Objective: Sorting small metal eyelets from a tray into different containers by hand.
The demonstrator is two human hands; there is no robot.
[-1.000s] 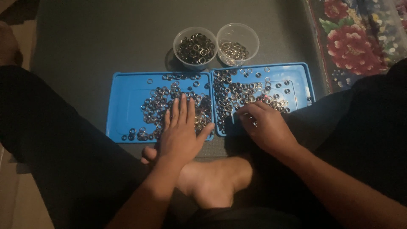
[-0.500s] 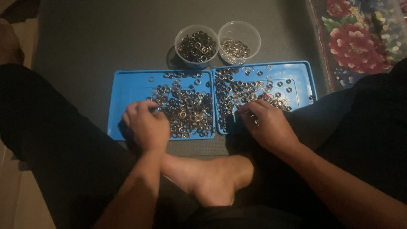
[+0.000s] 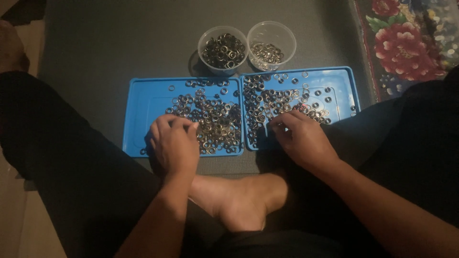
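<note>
Head view: the left hand [image 3: 173, 145] curls its grip over rings [image 3: 213, 122] on the left blue tray [image 3: 143, 112], while the right hand [image 3: 301, 138] pinches rings on the right tray [image 3: 342, 81]; whether either holds one, I cannot tell. Two cups [image 3: 222, 50] sit beyond both grips.

Bare strip along left blue tray [image 3: 143, 102] far-left side; rings [image 3: 213, 119] crowd the rest. Two clear tubs [image 3: 246, 45] block the far edge. Grey mat [image 3: 119, 43] beyond open.

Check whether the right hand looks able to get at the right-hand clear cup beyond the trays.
Probably yes: the right hand rests on the right blue tray, and the cup stands open-topped just past that tray's far edge with nothing between.
</note>
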